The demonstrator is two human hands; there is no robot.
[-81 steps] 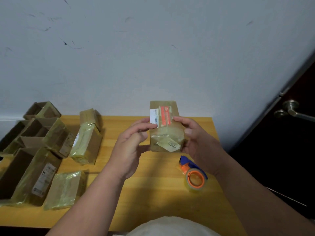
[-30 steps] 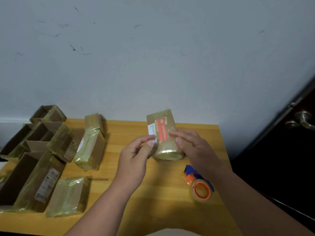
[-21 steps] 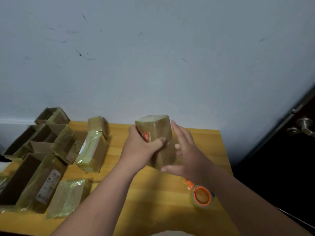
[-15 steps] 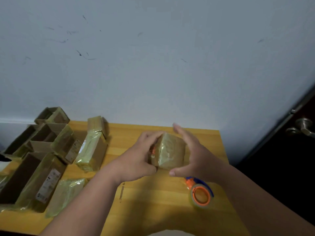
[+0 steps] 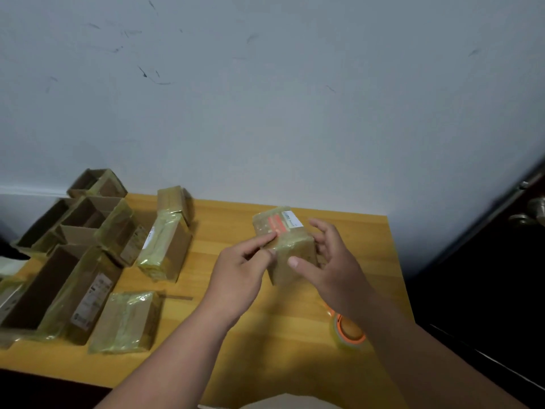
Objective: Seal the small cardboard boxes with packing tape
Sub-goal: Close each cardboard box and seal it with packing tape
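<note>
**Both hands hold a taped box above the wooden table**

Nearest the camera, a pale rounded shape shows at the bottom edge; what it is cannot be told. Two bare forearms reach forward over the yellow wooden table. Just beside the right forearm, partly hidden by it, a roll of clear packing tape on an orange-cored dispenser lies on the table.

At the near left, a flat brown cardboard box wrapped in yellowish tape lies closed on the table. Beside it, further left, a long open-topped cardboard box with a white label on its side stands against the table's left edge.

At mid-table, the left hand pinches the near left edge of a small brown cardboard box covered in glossy tape, with an orange sticker and a white label on top. The right hand cups the box's right side, thumb across the front face, fingers curled round the far side. The box is tilted; whether it touches the table cannot be told.

Further back on the left, a taped closed box lies with a smaller taped box behind it. Several open cardboard boxes cluster at the far left corner. A scuffed pale wall rises behind, with a dark door and metal handle at the far right.
</note>
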